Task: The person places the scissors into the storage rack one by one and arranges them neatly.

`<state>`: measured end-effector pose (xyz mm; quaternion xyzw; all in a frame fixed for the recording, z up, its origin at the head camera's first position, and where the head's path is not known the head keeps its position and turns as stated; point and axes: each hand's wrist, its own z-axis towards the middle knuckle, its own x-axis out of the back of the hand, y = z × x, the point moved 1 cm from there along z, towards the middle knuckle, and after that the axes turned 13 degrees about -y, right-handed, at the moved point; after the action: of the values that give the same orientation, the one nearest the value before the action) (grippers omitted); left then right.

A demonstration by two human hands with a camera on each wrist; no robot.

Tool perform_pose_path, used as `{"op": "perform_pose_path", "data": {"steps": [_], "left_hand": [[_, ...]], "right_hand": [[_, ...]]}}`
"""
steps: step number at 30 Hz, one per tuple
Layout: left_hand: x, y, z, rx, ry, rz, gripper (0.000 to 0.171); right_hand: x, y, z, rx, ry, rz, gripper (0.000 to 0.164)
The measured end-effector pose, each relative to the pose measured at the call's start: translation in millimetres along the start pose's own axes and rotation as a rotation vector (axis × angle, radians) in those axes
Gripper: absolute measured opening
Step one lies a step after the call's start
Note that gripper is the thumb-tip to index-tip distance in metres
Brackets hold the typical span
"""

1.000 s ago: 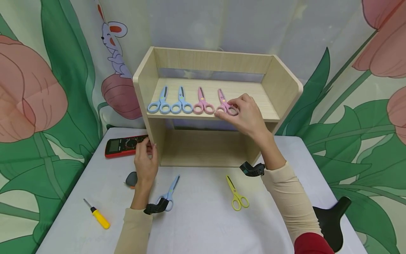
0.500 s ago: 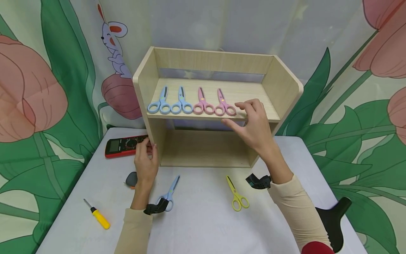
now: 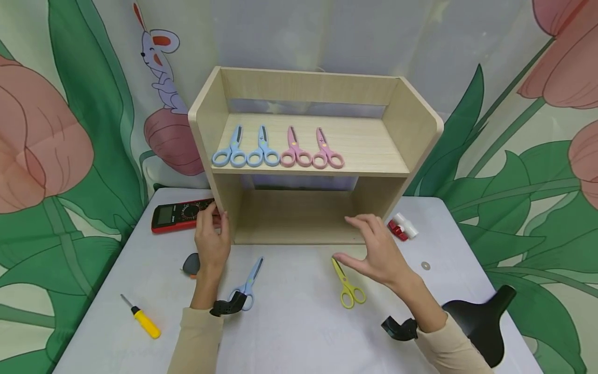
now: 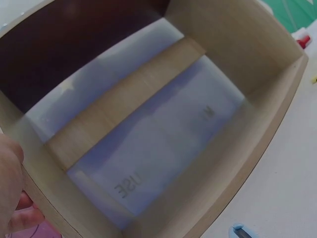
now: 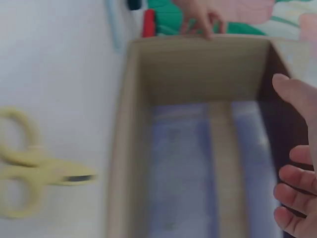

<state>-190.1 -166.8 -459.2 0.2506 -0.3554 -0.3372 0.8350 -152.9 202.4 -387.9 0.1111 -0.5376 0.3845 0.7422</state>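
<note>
My left hand (image 3: 212, 239) touches the outer side of a light wooden shelf (image 3: 299, 237) near its left front edge, its fingers bent loosely. Beside it lies a red and black multimeter (image 3: 179, 214). Empty, with thumb and fingers spread apart, my right hand (image 3: 380, 254) is above the table before the lower right of the shelf. Its thumb overlaps the blade tip of yellow scissors (image 3: 347, 288) in the head view. Blue scissors (image 3: 230, 150), more blue scissors (image 3: 263, 150), pink scissors (image 3: 294, 150) and further pink scissors (image 3: 325, 153) line the upper board, blades pointing back.
Light-blue scissors (image 3: 249, 280) lie by the left wrist, partly hidden by its camera. A yellow-handled screwdriver (image 3: 146, 322) and a dark grey object (image 3: 190, 264) are at left. At right are a red and white item (image 3: 403, 227), a small disc (image 3: 425, 265) and a black object (image 3: 481, 322).
My right hand has let go of the rightmost pink scissors and come down off the upper board toward the yellow scissors. The left hand stays at the shelf's side. The head view has shifted slightly.
</note>
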Motion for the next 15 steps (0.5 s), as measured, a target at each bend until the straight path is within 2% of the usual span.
{"op": "perform_pose_path", "data": {"steps": [7, 15], "left_hand": [[0.6, 0.8, 1.0, -0.005, 0.012, -0.004, 0.033], [-0.1, 0.2, -0.3, 0.001, -0.006, -0.009, 0.033]], "right_hand": [[-38, 6, -49, -0.119, -0.125, 0.011, 0.084], [-67, 9, -87, -0.302, -0.284, 0.017, 0.088]]}}
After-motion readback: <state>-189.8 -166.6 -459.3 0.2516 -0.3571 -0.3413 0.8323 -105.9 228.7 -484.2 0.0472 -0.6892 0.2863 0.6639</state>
